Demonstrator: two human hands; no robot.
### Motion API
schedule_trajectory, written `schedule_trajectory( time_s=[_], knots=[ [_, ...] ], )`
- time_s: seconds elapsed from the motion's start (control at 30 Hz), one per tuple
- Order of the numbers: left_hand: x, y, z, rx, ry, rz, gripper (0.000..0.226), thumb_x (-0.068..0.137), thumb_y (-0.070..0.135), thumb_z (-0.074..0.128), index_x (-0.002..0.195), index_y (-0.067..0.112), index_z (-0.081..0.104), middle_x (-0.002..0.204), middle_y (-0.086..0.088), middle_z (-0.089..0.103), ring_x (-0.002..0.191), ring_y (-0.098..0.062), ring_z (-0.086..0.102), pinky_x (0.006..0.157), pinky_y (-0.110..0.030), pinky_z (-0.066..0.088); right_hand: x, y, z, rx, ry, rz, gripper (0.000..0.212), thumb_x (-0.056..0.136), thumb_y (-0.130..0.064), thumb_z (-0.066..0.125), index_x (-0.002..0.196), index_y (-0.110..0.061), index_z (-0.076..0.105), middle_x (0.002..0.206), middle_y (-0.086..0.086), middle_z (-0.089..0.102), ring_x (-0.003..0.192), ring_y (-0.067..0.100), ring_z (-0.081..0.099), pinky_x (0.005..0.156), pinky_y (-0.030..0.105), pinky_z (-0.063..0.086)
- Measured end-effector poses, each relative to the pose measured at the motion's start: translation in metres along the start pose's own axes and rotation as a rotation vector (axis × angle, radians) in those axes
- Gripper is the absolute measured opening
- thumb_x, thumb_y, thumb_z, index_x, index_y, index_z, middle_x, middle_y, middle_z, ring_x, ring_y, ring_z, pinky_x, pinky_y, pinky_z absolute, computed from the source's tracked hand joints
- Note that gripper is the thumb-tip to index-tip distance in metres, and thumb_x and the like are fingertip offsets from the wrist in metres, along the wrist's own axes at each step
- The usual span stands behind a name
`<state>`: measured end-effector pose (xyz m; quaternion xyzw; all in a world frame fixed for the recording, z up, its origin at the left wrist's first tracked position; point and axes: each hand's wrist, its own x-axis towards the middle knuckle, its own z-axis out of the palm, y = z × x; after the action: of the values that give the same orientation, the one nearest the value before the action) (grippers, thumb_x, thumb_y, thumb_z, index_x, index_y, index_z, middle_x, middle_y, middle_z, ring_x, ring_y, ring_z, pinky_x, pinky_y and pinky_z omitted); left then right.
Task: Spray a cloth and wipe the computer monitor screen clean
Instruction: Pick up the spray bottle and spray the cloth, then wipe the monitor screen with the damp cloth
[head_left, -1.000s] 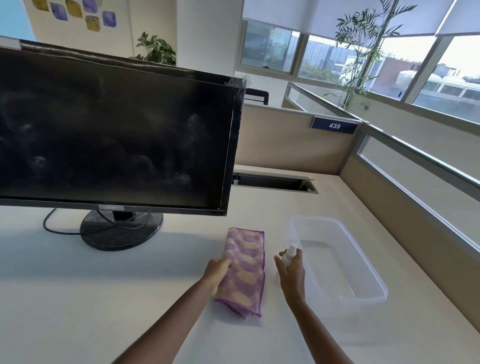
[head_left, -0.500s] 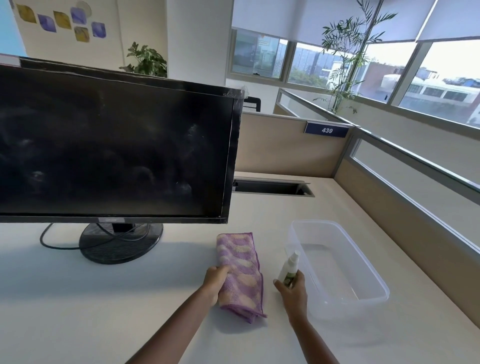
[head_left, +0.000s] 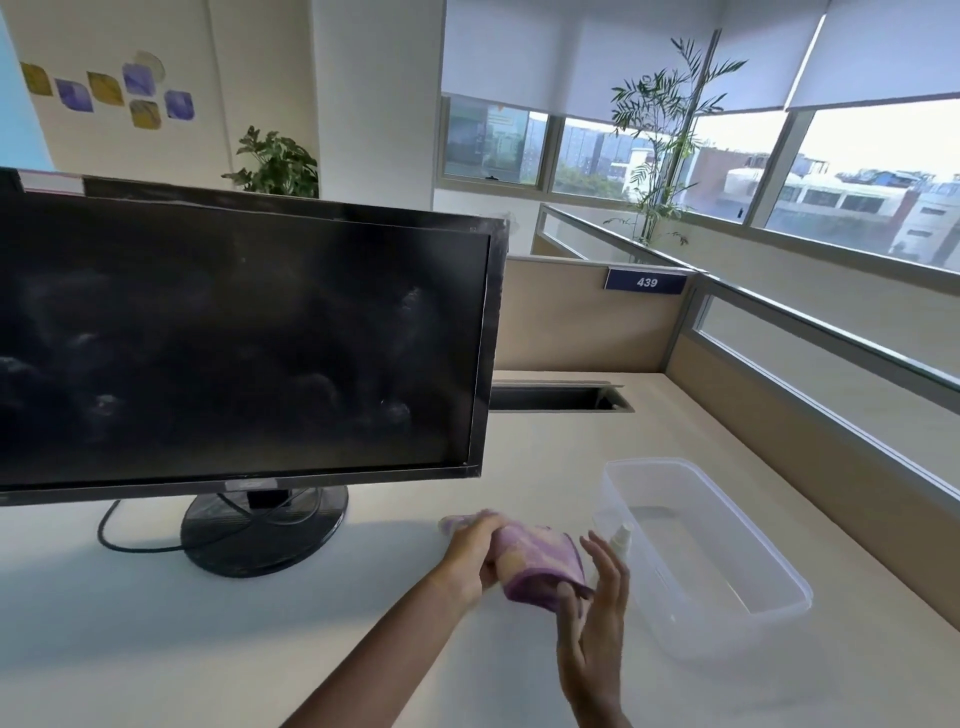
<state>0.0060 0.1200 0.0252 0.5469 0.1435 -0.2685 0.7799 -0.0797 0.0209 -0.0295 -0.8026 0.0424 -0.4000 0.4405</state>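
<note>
A black monitor (head_left: 234, 348) with a smeared, dusty screen stands on the pale desk (head_left: 156, 623) at the left. In front of it my left hand (head_left: 475, 553) grips a folded purple and cream cloth (head_left: 535, 564), lifted off the desk. My right hand (head_left: 595, 618) is beside the cloth with fingers spread, its thumb touching the cloth's lower edge. A small white spray bottle (head_left: 621, 540) stands just behind my right hand, against the clear tub; my hand is off it.
A clear plastic tub (head_left: 758, 551) sits to the right of my hands. The monitor's round base (head_left: 265, 530) and a black cable (head_left: 124, 540) lie at the left. A cable slot (head_left: 556, 397) opens in the desk behind; beige partitions (head_left: 587, 322) wall the back and right.
My right hand has let go of the spray bottle and opened beside the cloth. My left hand has lifted the cloth off the desk. The camera has tilted up.
</note>
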Motion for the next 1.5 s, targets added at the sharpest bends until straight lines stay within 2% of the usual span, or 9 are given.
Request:
schedule_trajectory(
  time_s=[0.17,0.27,0.37,0.47,0.6,0.77,1.03,1.23,1.5],
  knots=[
    [-0.019,0.022,-0.01,-0.026,-0.047,0.029,0.017,0.091,0.013,0.048,0.094,0.0,0.059,0.085,-0.017,0.061,0.076,-0.023,0.059,0.066,-0.029,0.051,0.016,-0.019,0.01,-0.458,-0.143,-0.453,0.061,0.074,-0.037,0.07,0.126,-0.02,0.041,0.131,0.007,0.055,0.127,0.022,0.036,0.111,0.047,0.019],
    [-0.036,0.033,-0.017,-0.024,-0.103,0.022,0.015,0.09,0.01,0.05,0.09,-0.001,0.061,0.081,-0.017,0.062,0.075,-0.023,0.062,0.063,-0.028,0.054,0.028,-0.027,0.014,-0.465,-0.118,-0.41,0.084,0.046,0.0,0.085,0.117,-0.021,0.046,0.106,0.007,0.069,0.108,0.016,0.048,0.101,0.057,0.031],
    [-0.051,0.045,-0.026,-0.033,-0.139,0.029,0.018,0.089,0.014,0.056,0.098,-0.001,0.061,0.075,-0.018,0.07,0.061,-0.025,0.071,0.046,-0.028,0.057,0.05,-0.042,0.014,-0.349,-0.088,-0.356,0.063,0.053,0.012,0.076,0.104,-0.018,0.056,0.089,0.004,0.07,0.09,0.017,0.056,0.095,0.058,0.04],
    [-0.056,0.054,-0.035,0.213,-0.027,0.215,0.028,0.094,0.031,0.047,0.092,0.008,0.062,0.084,-0.014,0.072,0.073,-0.026,0.071,0.062,-0.034,0.06,0.074,-0.065,0.014,-0.185,-0.143,-0.311,0.028,0.07,-0.002,0.059,0.096,-0.007,0.066,0.088,0.007,0.07,0.079,0.028,0.063,0.077,0.045,0.052],
    [-0.062,0.06,-0.049,0.71,0.353,0.743,0.024,0.091,0.047,0.043,0.08,0.026,0.046,0.081,0.006,0.058,0.075,-0.014,0.057,0.062,-0.025,0.044,0.104,-0.086,0.013,-0.003,-0.252,-0.224,0.027,0.08,0.0,0.058,0.103,-0.014,0.063,0.092,-0.008,0.065,0.08,0.009,0.061,0.069,0.012,0.048],
    [-0.084,0.073,-0.055,0.822,0.158,1.02,0.044,0.077,0.06,0.05,0.112,0.033,0.049,0.116,0.012,0.053,0.109,-0.005,0.049,0.094,-0.022,0.044,0.13,-0.103,0.015,0.086,-0.456,-0.201,0.04,0.083,0.003,0.061,0.088,-0.036,0.057,0.086,-0.021,0.064,0.079,0.002,0.063,0.063,0.005,0.048],
    [-0.099,0.089,-0.07,0.774,0.361,1.227,0.01,0.088,0.023,0.059,0.097,0.018,0.06,0.084,0.009,0.064,0.079,-0.009,0.062,0.07,-0.019,0.054,0.125,-0.135,0.037,0.205,-0.537,-0.249,0.042,0.083,0.002,0.06,0.096,-0.037,0.055,0.099,-0.011,0.063,0.091,0.0,0.06,0.068,-0.001,0.042],
    [-0.107,0.112,-0.095,0.563,0.389,1.157,0.019,0.085,0.021,0.063,0.079,0.035,0.052,0.077,0.016,0.059,0.074,-0.003,0.06,0.062,-0.003,0.048,0.081,-0.152,0.075,0.106,-0.011,-0.54,0.039,0.093,-0.045,0.041,0.121,-0.019,0.047,0.135,0.011,0.04,0.127,0.022,0.036,0.1,0.042,0.034],
    [-0.122,0.138,-0.136,0.384,0.182,1.068,0.012,0.09,0.017,0.055,0.079,0.023,0.053,0.075,0.01,0.057,0.071,-0.002,0.056,0.06,-0.01,0.046,0.04,-0.166,0.158,-0.029,-0.179,-0.634,0.075,0.082,-0.066,0.042,0.14,-0.028,0.016,0.149,0.015,-0.001,0.138,0.045,0.01,0.101,0.061,0.029]
  ],
)
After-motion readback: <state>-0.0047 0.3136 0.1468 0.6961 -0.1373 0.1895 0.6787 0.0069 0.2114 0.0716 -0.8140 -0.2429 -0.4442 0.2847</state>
